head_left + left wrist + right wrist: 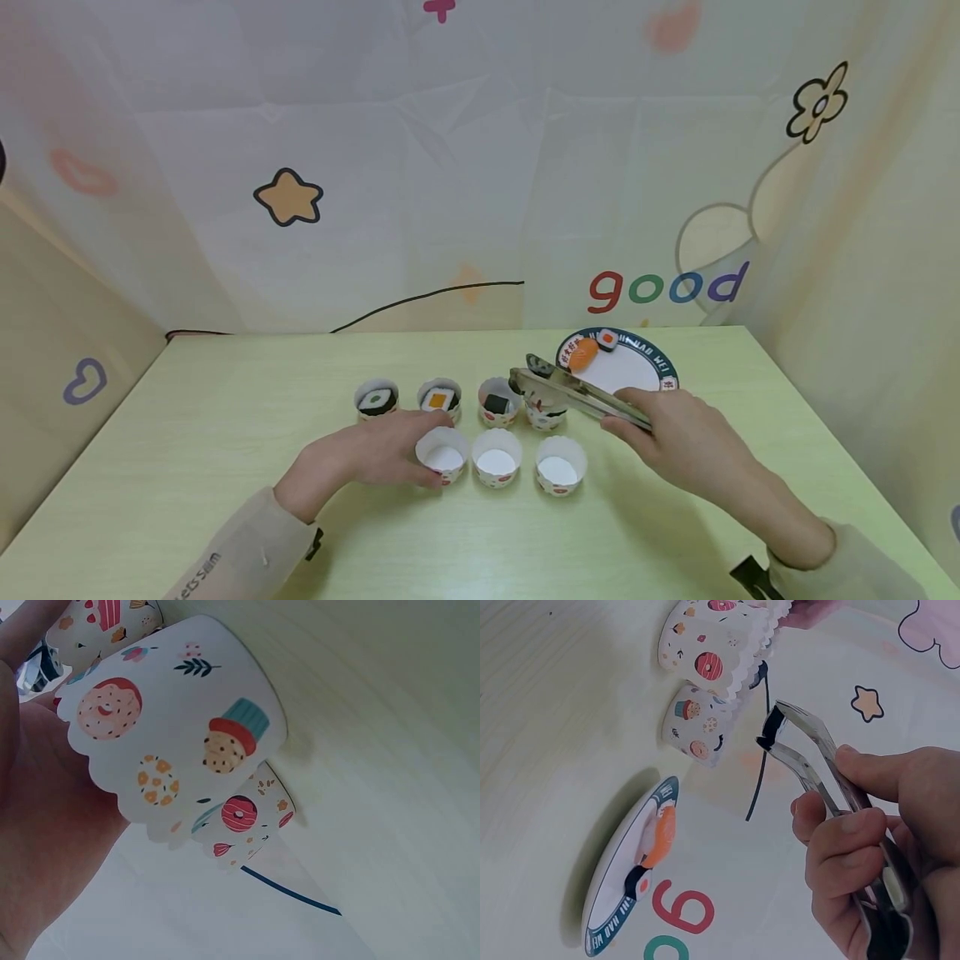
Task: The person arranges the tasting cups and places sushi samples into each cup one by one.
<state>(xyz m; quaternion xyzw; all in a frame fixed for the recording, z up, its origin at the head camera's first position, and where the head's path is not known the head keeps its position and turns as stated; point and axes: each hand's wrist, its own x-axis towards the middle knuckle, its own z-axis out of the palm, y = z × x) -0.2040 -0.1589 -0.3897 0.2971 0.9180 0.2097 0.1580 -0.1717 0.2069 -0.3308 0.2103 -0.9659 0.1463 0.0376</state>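
Observation:
My left hand (375,450) holds the left paper cup (442,457) of the front row, thumb in front and fingers behind it. Printed donuts and cupcakes cover this cup in the left wrist view. My right hand (690,442) grips metal tongs (829,769), their tips slightly apart with nothing between them. In the head view the tongs overlap the rightmost back-row cup (546,421), which has something dark inside. Sushi pieces sit in the other back cups: one with a green centre (377,402), one with an orange square (437,401) and a black-wrapped one (497,404).
Two more front-row paper cups, the middle one (497,458) and the right one (561,467), show white insides. At the back right, a blue-rimmed plate (662,360) carries an orange-topped sushi (582,355) and a small roll (607,339). A printed curtain (480,192) hangs behind the table.

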